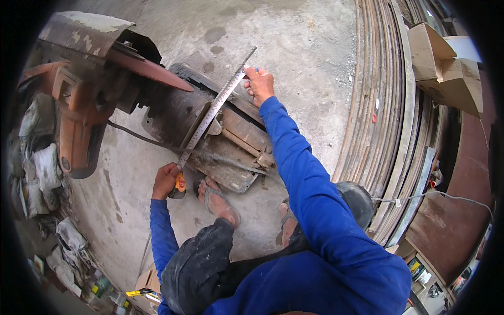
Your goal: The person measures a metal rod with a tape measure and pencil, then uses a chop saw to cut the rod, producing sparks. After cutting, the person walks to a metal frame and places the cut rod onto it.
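My left hand (166,181) is closed round the yellow-orange and black case of a tape measure (180,182). Its pale blade (218,103) runs out up and to the right, across the base of a chop saw (247,134). Along the blade lies a ribbed steel bar (249,56), its far end sticking out past the saw base. At the blade's far end my right hand (260,85) is closed, thumb and fingers pinching by the blade and bar. Something small, blue and yellow, shows at those fingertips; I cannot make out what it is.
The saw's orange handle (79,139) and disc (149,68) rise at the left. Long metal rods (375,105) are stacked at the right, beside an open cardboard box (446,71). Crumpled bags (47,168) line the left edge. My sandalled feet (218,202) stand near the base.
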The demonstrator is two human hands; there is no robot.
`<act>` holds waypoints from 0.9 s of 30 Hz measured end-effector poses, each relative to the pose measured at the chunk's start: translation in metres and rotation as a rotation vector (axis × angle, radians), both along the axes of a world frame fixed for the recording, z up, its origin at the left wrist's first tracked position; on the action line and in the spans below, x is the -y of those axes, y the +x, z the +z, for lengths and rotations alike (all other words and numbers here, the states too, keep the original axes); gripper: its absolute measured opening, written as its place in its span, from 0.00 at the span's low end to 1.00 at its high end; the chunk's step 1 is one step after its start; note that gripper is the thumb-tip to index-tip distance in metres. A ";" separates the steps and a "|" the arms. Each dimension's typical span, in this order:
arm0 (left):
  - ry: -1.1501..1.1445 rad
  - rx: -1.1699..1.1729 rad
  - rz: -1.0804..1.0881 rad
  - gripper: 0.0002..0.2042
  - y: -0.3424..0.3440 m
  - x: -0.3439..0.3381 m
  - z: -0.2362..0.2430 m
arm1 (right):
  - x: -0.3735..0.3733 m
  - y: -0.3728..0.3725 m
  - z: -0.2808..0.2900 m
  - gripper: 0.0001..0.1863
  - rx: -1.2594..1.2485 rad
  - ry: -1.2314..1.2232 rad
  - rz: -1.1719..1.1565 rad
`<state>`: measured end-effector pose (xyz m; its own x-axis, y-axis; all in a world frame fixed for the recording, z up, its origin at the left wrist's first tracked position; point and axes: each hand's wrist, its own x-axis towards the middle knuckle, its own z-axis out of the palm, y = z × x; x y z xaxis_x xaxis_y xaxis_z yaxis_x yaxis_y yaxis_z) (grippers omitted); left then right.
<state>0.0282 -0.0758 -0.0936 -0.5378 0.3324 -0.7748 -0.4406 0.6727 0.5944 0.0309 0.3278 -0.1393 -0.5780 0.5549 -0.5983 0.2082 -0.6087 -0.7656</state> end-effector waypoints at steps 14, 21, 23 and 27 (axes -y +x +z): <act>-0.456 -0.553 -0.254 0.14 0.029 -0.040 0.002 | 0.013 -0.005 -0.013 0.11 -0.052 -0.011 -0.124; -0.671 -0.695 -0.353 0.14 0.040 -0.056 0.000 | 0.014 -0.003 -0.014 0.11 -0.073 -0.004 -0.118; -0.663 -0.709 -0.343 0.15 0.041 -0.058 0.000 | 0.015 -0.004 -0.014 0.11 -0.085 -0.010 -0.118; -0.648 -0.742 -0.339 0.15 0.041 -0.061 0.001 | 0.016 -0.004 -0.016 0.10 -0.098 -0.034 -0.124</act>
<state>0.0691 -0.0147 -0.0927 -0.9080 0.1932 -0.3717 0.1597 0.9799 0.1193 0.0267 0.3120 -0.1549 -0.5627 0.6057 -0.5626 0.0556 -0.6513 -0.7568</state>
